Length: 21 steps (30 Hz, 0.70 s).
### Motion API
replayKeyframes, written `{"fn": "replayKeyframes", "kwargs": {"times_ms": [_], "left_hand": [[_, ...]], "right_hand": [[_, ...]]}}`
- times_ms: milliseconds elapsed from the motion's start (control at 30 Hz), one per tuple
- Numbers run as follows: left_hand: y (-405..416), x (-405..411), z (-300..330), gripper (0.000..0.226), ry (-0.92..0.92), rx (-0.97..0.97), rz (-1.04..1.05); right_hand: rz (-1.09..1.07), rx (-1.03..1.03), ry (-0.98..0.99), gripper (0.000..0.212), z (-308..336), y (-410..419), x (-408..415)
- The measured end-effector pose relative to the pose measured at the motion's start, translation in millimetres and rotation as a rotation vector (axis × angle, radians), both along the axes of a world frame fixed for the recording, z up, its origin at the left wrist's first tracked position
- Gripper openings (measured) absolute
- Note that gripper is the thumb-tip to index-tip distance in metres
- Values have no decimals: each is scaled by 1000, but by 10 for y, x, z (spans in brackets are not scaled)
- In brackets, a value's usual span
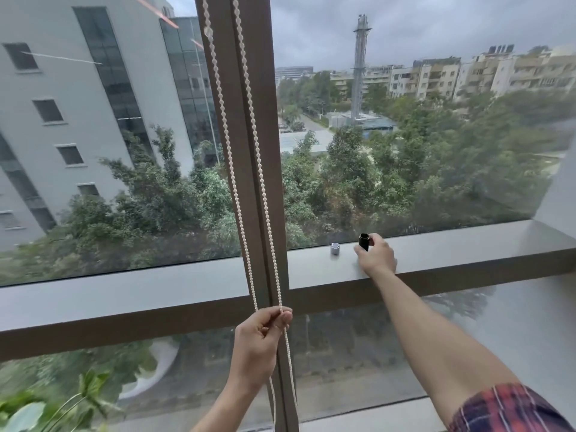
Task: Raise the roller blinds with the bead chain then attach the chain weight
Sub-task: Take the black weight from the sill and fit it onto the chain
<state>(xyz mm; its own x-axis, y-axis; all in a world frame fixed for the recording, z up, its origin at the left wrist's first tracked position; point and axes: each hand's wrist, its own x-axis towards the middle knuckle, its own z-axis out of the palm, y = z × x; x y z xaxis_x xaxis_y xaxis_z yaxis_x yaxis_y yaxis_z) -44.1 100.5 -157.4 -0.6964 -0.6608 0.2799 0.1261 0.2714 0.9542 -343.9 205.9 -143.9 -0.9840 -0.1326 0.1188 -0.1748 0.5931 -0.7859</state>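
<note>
Head view: white plastic bead chain (246, 169) hanging in two strands down the brown window mullion (249, 88), from the top edge to below the crossbar. Left hand (260, 344) low at centre, fingers curled round both strands near the crossbar, loose ends trailing beneath the fist. Right hand (375, 255) stretched out to the grey window ledge (467, 244), fingertips pinching a small black cylindrical chain weight (364, 241) standing upright there, base apparently on the ledge. Just beside it, to the left and apart, a short grey plastic cap piece (335, 248), untouched. No blind fabric visible over the glass, so raising judged finished and the weight step now in hand. Plaid red sleeve (505, 410) at the lower right corner.

Next move, as a judgement: lifting the black piece off the ledge, bringing it across to the held strands, and feeding the chain into its open end, with the left hand keeping the strands taut and together; grey piece probably needed afterwards to close it.
</note>
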Motion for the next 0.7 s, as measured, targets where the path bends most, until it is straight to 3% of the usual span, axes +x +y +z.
{"fn": "replayKeyframes", "kwargs": {"times_ms": [333,500,600,700], "left_hand": [[3,-7,-75,24,53,-12,-38],[-8,-5,-144,30,45,-51,-35],[-23,28,-162,40,44,-97,-33],[-39,65,-158,36,45,-66,-25]], "right_hand": [[116,-338,181,23,13,116,537],[333,-476,102,25,34,121,1087],[461,-492,19,28,8,110,1378],[605,-486,-40,35,-35,83,1599]]}}
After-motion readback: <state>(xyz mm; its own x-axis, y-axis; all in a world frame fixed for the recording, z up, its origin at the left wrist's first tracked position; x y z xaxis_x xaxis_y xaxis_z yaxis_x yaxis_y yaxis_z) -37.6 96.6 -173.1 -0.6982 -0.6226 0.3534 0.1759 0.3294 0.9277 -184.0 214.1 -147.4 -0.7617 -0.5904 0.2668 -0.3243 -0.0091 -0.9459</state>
